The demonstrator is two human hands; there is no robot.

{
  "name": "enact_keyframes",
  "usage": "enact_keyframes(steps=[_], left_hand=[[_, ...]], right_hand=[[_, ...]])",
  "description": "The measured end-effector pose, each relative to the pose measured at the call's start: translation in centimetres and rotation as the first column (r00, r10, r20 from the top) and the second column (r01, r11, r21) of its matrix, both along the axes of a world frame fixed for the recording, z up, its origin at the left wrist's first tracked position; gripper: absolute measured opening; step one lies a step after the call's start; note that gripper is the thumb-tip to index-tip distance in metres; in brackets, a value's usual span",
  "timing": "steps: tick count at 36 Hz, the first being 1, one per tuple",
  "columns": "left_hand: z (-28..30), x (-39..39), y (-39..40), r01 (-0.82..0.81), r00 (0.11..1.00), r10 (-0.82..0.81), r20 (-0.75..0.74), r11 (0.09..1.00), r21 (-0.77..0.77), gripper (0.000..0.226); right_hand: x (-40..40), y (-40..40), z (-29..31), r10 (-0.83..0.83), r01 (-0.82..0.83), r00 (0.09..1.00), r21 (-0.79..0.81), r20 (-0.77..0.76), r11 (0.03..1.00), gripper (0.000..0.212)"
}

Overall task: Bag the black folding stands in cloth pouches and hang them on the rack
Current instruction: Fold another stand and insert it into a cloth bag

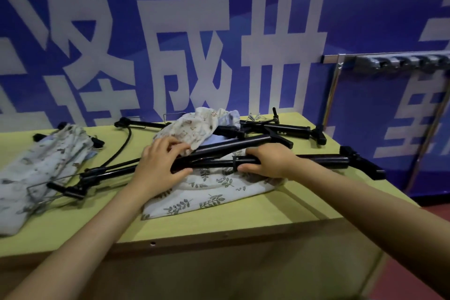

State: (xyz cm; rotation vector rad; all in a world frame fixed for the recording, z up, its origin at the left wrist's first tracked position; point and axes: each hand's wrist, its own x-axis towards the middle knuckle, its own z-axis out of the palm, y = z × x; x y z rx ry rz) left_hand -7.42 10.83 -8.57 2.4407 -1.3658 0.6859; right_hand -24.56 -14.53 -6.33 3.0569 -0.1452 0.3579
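Note:
A black folding stand [214, 162] lies across the middle of the yellow-green table [243, 217], on top of a white leaf-print cloth pouch [209, 190]. My left hand [160, 161] grips the stand's tubes at their left part. My right hand [265, 163] grips the same stand at a collar further right. Another black stand [287, 129] lies behind it, partly under a cream printed pouch [197, 129]. A third stand [97, 175] stretches to the left.
At the table's left end lies a bagged bundle in patterned cloth [41, 168] with a black tip sticking out. A metal rack with grey hooks [399, 63] hangs on the blue wall at the right. The table's front edge runs below my forearms.

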Motion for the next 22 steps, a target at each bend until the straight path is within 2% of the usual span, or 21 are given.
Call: enact_keyframes(steps=[2, 4, 8, 11, 16, 22], left_hand=[[0.0, 0.1, 1.3, -0.070, 0.997, 0.068, 0.037, 0.996, 0.058, 0.074], [0.0, 0.5, 2.3, -0.151, 0.988, 0.147, 0.053, 0.985, 0.081, 0.077], [0.2, 1.8, 4.0, -0.264, 0.963, 0.268, -0.009, 0.954, 0.144, 0.062], [0.2, 2.4, 5.1, -0.265, 0.959, 0.276, -0.063, 0.954, 0.143, 0.048], [1.0, 3.0, 5.0, -0.268, 0.959, 0.281, -0.043, 0.944, 0.195, 0.041], [4.7, 4.2, 4.4, -0.261, 0.964, 0.241, 0.111, 0.938, 0.230, 0.040]], right_hand=[[-0.2, -0.2, 0.5, 0.002, -0.002, 1.000, 0.001, 0.003, 1.000, 0.045], [-0.3, -0.4, 0.8, 0.000, 0.000, 1.000, 0.008, -0.008, 1.000, 0.044], [-0.4, -0.4, 1.0, -0.006, 0.006, 1.000, 0.004, -0.017, 1.000, 0.048], [-0.4, -0.4, 1.0, 0.003, -0.003, 1.000, -0.005, -0.012, 1.000, 0.049], [-0.6, -0.3, 1.2, 0.005, -0.005, 0.999, 0.008, -0.032, 1.000, 0.048], [-1.5, -1.1, 1.8, -0.001, 0.004, 1.000, 0.096, -0.031, 0.995, 0.038]])
